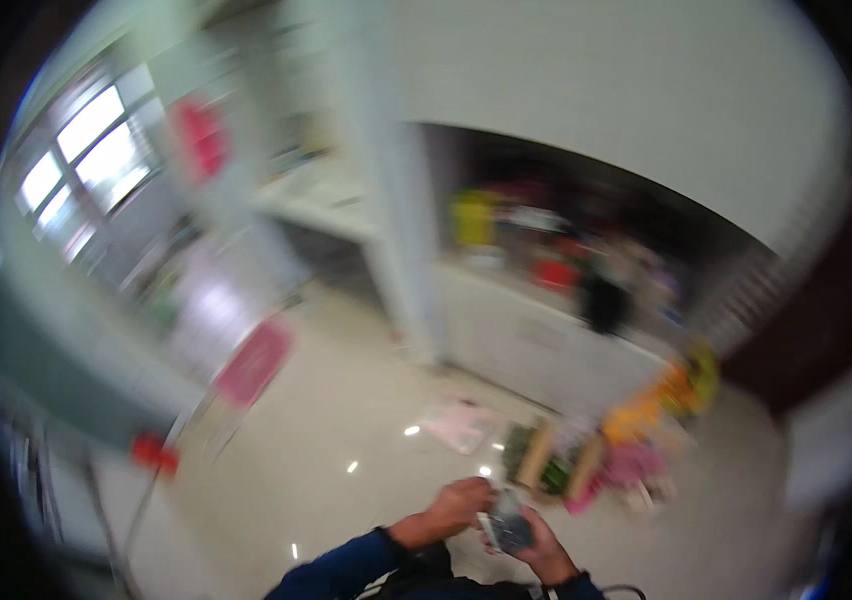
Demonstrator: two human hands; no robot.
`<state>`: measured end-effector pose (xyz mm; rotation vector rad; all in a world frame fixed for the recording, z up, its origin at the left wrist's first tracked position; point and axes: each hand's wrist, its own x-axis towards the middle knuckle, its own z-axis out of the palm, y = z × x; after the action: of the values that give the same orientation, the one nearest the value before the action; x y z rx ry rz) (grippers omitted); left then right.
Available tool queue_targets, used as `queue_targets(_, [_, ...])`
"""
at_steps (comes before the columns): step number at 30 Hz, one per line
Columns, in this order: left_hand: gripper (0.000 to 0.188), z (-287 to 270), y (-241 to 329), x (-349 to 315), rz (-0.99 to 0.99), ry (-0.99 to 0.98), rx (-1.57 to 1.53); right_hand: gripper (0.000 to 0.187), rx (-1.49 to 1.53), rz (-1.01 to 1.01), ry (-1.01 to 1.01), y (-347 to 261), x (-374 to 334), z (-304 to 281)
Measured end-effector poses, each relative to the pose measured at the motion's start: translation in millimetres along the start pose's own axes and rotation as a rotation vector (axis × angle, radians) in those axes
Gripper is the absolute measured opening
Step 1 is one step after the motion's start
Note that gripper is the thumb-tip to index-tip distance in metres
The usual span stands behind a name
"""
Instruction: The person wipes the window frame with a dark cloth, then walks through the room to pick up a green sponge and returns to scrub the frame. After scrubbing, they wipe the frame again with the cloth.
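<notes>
My right hand (544, 552) is wrapped round a small dark grey object with a pale edge (512, 532), held low in front of my body. Motion blur hides what kind of thing it is. Close by on its left, my left hand (458, 505) is closed, its fingertips at the object's upper end. Whether those fingers pinch part of it or something smaller is too smeared to tell. Both forearms come in from the lower edge in dark blue sleeves.
On the shiny tile floor ahead lie a pale pink bag (460, 424), a cardboard box with green contents (536, 455) and orange bags (651, 410). A cluttered recess (546, 270) opens in the white wall. A pink mat or stool (254, 360) is at the left doorway.
</notes>
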<state>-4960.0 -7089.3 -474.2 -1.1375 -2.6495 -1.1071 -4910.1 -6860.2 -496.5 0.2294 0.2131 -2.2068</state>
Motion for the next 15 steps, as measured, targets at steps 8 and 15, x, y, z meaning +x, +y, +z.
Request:
queue_targets(8, [0.013, 146, 237, 101, 0.181, -0.172, -0.328, 0.047, -0.298, -0.386, 0.234, 4, -303, -5])
queue_targets(15, [0.018, 322, 431, 221, 0.577, -0.527, -0.367, 0.051, -0.165, -0.918, 0.464, 12, -558, -45])
